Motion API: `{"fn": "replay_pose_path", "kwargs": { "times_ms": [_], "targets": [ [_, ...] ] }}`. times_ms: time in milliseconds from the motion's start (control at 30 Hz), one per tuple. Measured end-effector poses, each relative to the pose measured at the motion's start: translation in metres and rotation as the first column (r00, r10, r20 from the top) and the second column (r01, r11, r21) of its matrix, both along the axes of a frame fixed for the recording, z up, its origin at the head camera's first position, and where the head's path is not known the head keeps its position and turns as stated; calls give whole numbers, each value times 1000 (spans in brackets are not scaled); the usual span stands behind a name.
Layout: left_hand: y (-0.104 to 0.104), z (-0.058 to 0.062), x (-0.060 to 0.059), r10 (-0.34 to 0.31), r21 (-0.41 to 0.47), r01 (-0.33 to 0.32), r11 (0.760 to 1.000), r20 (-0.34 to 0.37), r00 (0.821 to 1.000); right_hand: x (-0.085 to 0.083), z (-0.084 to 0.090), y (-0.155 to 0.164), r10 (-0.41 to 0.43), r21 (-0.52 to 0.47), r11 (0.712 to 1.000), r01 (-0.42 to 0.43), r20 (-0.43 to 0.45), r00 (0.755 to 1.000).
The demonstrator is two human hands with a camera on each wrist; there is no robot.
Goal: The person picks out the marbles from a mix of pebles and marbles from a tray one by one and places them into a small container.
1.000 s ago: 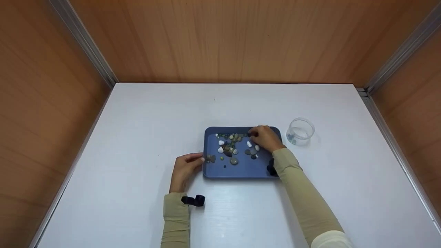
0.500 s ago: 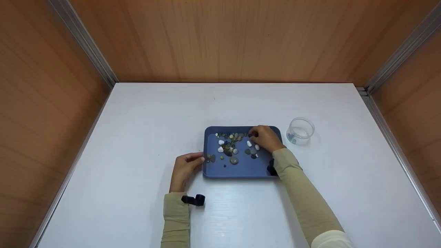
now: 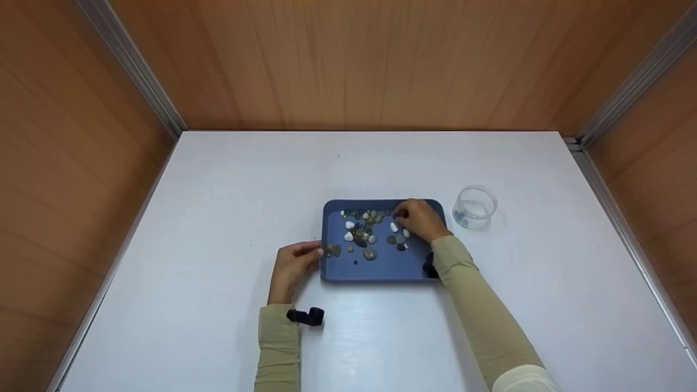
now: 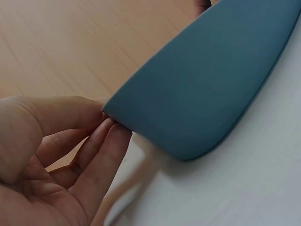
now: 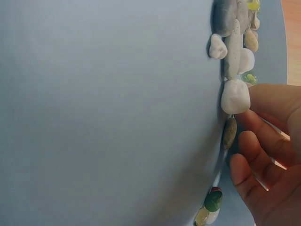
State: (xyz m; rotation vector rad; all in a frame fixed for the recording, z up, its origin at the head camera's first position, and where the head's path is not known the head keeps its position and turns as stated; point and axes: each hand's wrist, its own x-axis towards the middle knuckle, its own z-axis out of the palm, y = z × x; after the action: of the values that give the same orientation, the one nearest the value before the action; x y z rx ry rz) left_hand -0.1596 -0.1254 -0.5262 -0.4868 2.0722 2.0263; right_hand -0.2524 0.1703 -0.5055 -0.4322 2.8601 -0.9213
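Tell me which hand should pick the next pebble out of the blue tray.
Right, most likely. The right hand is already over the pebbles inside the blue tray, fingers curled down among them, and nearer the clear cup. The left hand grips the tray's left rim.

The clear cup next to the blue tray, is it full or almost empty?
Almost empty. The clear cup stands upright on the table with only a few small bluish bits at its bottom left.
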Motion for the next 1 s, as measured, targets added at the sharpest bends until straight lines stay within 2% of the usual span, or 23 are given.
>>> {"fn": "replay_pose_path", "kwargs": {
  "times_ms": [233, 533, 1000],
  "targets": [
    [0, 0, -1, 10, -7, -10, 1000, 12, 1000, 0, -1, 1, -1, 0, 1000, 1, 9, 1000],
    [0, -1, -1, 18, 27, -19, 999, 14, 1000, -1, -3, 6, -11, -15, 1000, 11, 33, 999],
    [0, 0, -1, 22, 3, -22, 1000, 32, 999, 3, 3, 14, 28, -86, 996, -28, -6, 1000]
  ]
}}
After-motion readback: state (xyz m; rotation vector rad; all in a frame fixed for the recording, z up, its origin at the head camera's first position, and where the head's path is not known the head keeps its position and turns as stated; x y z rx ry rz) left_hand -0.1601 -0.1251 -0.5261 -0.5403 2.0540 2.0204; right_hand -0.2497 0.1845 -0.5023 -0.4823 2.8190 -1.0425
